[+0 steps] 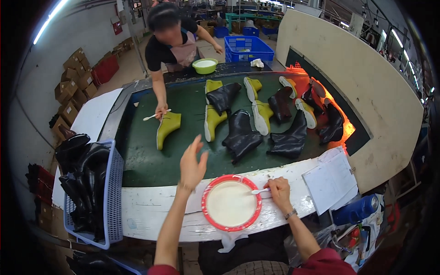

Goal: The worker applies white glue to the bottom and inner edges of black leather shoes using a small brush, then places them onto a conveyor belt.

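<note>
My left hand (193,162) is raised over the near edge of the green belt, fingers apart and holding nothing. My right hand (279,190) grips a small white-handled brush (260,190), whose tip reaches over the rim of a red-edged bowl (206,216) holding a creamy white liquid. Beyond my hands, a black leather boot upper (240,134) lies beside a yellow-green shoe last (214,123) with a pale sole. Across the belt, a co-worker's hand (161,110) holds another white brush (156,115) at a separate yellow-green last (168,130).
A blue-grey basket (114,197) of black boot uppers stands at left. Glowing orange light fills a heater opening (346,123) at the belt's right end. Papers (331,179) and a blue bottle (355,210) lie at right. A green bowl (205,67) sits across the belt.
</note>
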Demonstrator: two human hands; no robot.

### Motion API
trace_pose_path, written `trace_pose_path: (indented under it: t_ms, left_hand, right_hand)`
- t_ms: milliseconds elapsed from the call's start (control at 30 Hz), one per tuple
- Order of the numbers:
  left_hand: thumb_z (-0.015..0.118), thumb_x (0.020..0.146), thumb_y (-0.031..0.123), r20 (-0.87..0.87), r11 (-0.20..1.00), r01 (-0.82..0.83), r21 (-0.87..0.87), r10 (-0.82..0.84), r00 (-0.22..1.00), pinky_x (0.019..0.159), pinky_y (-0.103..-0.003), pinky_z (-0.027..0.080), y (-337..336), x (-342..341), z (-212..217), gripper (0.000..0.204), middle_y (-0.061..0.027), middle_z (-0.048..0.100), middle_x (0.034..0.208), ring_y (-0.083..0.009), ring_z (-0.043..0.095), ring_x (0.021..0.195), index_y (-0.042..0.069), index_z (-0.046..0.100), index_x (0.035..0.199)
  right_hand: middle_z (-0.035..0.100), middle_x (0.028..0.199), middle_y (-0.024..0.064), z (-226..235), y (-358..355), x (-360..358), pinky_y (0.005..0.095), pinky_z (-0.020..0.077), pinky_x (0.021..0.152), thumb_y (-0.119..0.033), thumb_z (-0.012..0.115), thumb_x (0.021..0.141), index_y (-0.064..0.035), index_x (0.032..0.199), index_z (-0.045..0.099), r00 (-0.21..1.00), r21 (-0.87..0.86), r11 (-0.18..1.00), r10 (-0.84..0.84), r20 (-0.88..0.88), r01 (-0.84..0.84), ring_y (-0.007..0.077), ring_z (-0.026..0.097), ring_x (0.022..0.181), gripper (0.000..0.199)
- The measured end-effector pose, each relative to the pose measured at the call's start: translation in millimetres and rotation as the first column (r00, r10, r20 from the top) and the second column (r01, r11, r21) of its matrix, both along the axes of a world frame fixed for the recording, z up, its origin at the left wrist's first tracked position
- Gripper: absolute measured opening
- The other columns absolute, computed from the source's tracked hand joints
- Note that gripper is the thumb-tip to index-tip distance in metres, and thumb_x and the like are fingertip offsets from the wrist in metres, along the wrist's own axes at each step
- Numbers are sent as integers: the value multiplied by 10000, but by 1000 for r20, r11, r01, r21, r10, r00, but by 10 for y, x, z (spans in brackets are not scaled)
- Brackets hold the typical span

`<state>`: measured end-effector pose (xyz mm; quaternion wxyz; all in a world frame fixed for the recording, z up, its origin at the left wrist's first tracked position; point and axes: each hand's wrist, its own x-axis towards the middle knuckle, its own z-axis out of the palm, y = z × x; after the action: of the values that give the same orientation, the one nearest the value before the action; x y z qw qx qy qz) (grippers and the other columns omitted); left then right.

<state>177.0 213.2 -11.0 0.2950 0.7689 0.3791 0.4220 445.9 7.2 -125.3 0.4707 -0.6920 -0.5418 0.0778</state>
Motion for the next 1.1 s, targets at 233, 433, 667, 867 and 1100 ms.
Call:
trace_pose_path:
  t_ms: [233,433,667,867,1100]
  left_hand:
    - [751,903,328,-547,993,24,117,44,836,1089,-487,439,1590,1917,-770,759,-247,549,1405,-428,508,1299,53,415,1526]
    - [756,892,391,-799,968,-3,252,210,564,1082,-665,376,1772,2500,-1230,710,-191,239,1664,-435,274,1502,144,487,1501]
    - [594,964,236,-762,856,104,507,388,519,1050,-687,390,1803,2500,-1322,514,-169,238,1669,-445,309,1480,133,532,1464]
    - [587,912,94,-787,900,298,319,77,612,1077,-687,368,1572,2429,-1048,558,-145,255,1668,-430,339,1463,415,627,1367]
    - [669,893,77,-76,884,11,468,28,997,1121,-481,408,750,1005,392,479,-232,538,1437,-424,488,1330,141,645,1367]
  right_hand:
    - [664,657,19,21,84,9,365,399,790,-194,726,919,-105,702,742,995,36,999,24,-92,-20,200,577,717,235]
    - [642,651,4,6,122,72,347,389,757,-178,788,857,-104,699,737,993,79,997,12,-120,-3,177,558,677,181]
    - [644,647,2,27,109,74,344,380,742,-175,789,850,-111,701,746,994,106,993,56,-99,-45,177,559,673,168]
    - [649,633,6,-78,45,31,355,388,743,-196,775,860,-129,677,757,997,88,996,30,-74,-23,182,567,674,196]
    - [631,611,32,-62,31,85,370,391,745,-173,721,911,-99,679,748,998,83,997,-1,-65,6,205,560,643,245]
